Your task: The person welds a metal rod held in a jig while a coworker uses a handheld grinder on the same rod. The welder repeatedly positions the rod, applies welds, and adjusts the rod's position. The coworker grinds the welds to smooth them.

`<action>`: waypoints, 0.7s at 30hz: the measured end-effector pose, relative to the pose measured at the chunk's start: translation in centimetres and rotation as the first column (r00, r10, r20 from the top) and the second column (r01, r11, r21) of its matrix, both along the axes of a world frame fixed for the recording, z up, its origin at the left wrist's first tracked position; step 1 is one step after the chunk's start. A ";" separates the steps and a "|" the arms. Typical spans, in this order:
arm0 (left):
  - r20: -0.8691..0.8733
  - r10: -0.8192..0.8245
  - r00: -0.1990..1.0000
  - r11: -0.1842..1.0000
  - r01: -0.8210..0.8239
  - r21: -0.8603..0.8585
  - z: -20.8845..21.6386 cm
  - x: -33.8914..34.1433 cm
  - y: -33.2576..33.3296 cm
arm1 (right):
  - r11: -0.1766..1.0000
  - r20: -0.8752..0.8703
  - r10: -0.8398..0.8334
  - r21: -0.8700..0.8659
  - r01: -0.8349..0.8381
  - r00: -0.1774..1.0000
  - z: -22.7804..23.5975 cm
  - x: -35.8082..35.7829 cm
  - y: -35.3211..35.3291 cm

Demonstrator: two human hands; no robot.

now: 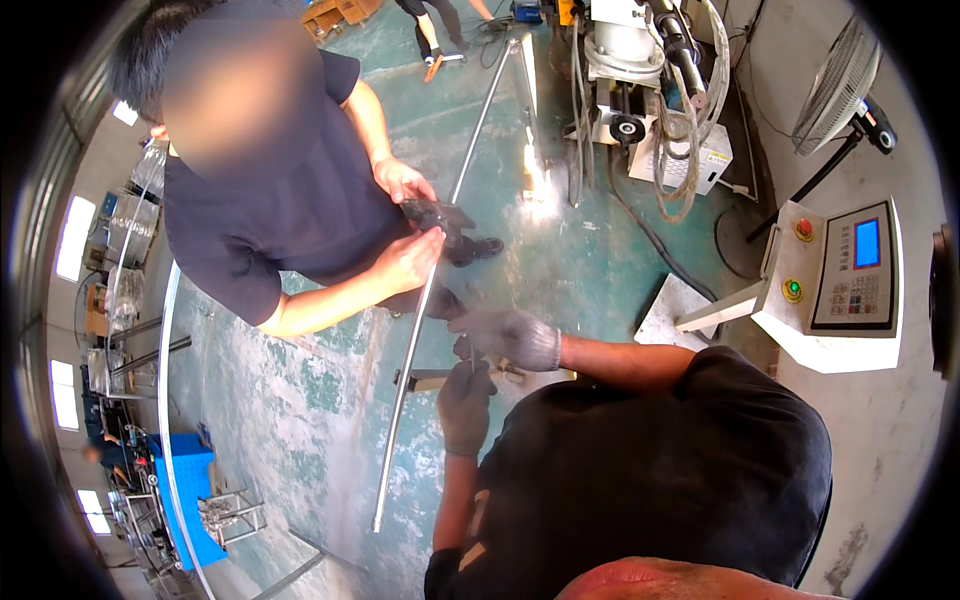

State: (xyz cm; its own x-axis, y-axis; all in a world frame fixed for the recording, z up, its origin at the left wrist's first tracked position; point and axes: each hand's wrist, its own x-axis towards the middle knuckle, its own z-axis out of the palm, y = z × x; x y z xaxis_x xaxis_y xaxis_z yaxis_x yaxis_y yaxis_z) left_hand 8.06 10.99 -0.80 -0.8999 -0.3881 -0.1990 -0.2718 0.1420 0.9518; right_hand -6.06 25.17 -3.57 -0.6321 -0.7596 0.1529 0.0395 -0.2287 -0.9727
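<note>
My left hand [465, 408], in a grey glove, is closed, its fingers pointing up toward the other hand. Just above it, my gloved right hand [515, 340] reaches in from the right, its fingertips blurred and curled close together. Between the two is something thin and small, too blurred to name. A long metal tube [404, 385] slants past on the left, apart from my hands. Behind it, a short wooden-looking bar [428, 380] shows beside my left hand. Across from me, a person [310, 220] in a dark shirt holds a dark flat object [438, 218] in both bare hands.
At right stands a white control box [845, 275] with buttons and a blue screen, near a standing fan [840, 85]. A machine with hoses [640, 80] is at the back. Bright glare lies on the green floor [540, 200]. A blue bin [190, 495] sits far left.
</note>
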 end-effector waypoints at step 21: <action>-0.216 0.228 0.949 0.519 -0.307 -0.798 -1.0 -0.3 -10.5 | 0.905 0.227 -0.425 0.127 0.406 0.876 -0.2 -2.5 3.6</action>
